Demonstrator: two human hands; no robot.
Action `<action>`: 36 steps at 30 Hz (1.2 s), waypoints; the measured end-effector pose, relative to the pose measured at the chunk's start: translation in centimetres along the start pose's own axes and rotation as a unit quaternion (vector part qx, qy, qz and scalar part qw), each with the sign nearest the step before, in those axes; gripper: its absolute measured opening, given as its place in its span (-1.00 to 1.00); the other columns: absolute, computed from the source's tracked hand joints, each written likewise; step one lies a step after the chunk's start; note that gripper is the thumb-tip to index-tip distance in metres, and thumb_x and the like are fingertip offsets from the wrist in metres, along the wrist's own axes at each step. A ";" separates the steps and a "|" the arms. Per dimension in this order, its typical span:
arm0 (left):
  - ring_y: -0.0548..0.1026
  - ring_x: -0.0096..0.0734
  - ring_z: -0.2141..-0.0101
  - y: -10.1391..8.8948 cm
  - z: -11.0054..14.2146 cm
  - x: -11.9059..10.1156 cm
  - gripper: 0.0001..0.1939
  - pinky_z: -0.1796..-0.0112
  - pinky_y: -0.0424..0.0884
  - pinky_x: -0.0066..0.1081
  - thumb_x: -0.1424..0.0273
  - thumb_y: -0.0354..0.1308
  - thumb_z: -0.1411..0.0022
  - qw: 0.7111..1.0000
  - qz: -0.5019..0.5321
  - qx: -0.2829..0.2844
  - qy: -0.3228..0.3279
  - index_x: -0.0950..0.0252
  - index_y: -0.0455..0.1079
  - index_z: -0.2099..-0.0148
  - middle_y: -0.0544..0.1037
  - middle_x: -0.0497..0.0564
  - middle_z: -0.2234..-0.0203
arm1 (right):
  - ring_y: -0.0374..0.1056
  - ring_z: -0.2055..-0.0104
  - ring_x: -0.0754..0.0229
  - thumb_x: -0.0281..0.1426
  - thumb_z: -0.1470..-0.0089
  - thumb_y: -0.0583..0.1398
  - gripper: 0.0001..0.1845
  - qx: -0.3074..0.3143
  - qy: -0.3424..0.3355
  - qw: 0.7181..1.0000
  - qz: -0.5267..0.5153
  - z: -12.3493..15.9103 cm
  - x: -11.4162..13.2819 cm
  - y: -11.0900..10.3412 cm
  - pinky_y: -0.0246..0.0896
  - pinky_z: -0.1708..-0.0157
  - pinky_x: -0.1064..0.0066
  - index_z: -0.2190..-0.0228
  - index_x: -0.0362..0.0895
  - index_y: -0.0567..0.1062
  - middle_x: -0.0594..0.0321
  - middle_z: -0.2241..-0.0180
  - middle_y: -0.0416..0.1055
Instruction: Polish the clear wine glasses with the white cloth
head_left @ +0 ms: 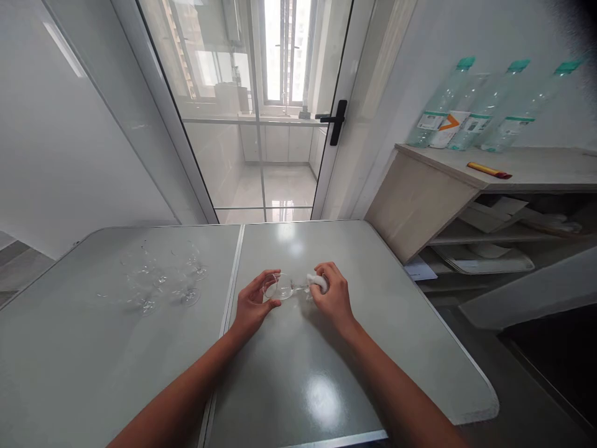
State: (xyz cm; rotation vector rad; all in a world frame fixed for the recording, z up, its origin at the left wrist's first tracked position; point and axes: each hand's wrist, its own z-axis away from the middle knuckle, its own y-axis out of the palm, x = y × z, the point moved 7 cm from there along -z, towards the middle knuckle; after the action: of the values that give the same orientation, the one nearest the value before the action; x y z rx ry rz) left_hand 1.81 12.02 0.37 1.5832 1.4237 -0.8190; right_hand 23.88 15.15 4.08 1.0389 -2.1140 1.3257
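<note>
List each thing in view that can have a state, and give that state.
Left hand: curled around held glass
Right hand: closed on white cloth
Held glass: sideways, empty
Stemmed glasses at left: grouped, apparently empty
Glazed door: apparently shut
Green-capped bottles: upright

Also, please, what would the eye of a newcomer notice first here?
Probably the left hand holding a clear glass sideways over the table, with the right hand pressing a white cloth at its foot end. Next, the group of transparent glasses on the table's left, and the plastic bottles atop the shelf at right.
</note>
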 end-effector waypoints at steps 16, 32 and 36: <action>0.46 -0.03 -0.11 -1.1 -0.2 0.1 -0.34 -0.01 0.34 -0.18 0.33 0.51 -0.01 0.994 -0.103 -0.033 -0.033 0.10 0.46 -0.18 0.54 0.15 -0.12 | 0.53 0.21 0.06 -0.46 0.03 0.12 -0.11 0.402 -0.174 0.869 0.228 4.3 3.4 5.0 0.33 0.25 0.28 -0.34 0.14 0.16 0.27 -0.43 0.01; 0.49 -0.17 -0.02 -0.8 -0.9 0.0 -0.61 0.00 0.37 -0.21 0.22 0.31 -0.25 0.989 -0.129 -0.062 -0.027 0.18 0.43 -0.09 0.53 0.14 -0.05 | 0.54 0.15 0.03 -0.42 -0.05 0.12 -0.16 0.386 -0.112 0.885 0.236 4.4 2.6 6.9 0.35 0.20 0.25 -0.36 0.06 0.11 0.07 -0.41 0.05; 0.47 -0.25 0.09 -1.6 -0.7 -0.3 -0.70 0.05 0.38 -0.26 0.17 0.21 -0.33 0.983 -0.158 -0.096 -0.024 0.19 0.41 -0.02 0.51 0.10 0.04 | 0.51 0.01 -0.05 -0.47 -0.06 0.07 -0.15 0.355 -0.023 0.892 0.279 2.5 -1.3 5.7 0.36 0.13 0.19 -0.38 0.03 0.10 0.11 -0.44 -0.04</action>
State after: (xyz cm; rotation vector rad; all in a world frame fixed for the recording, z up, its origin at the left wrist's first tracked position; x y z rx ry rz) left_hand 0.15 12.52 0.66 1.2024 1.6896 -0.8659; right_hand 20.32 14.88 -1.15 0.7000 -2.0692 2.5027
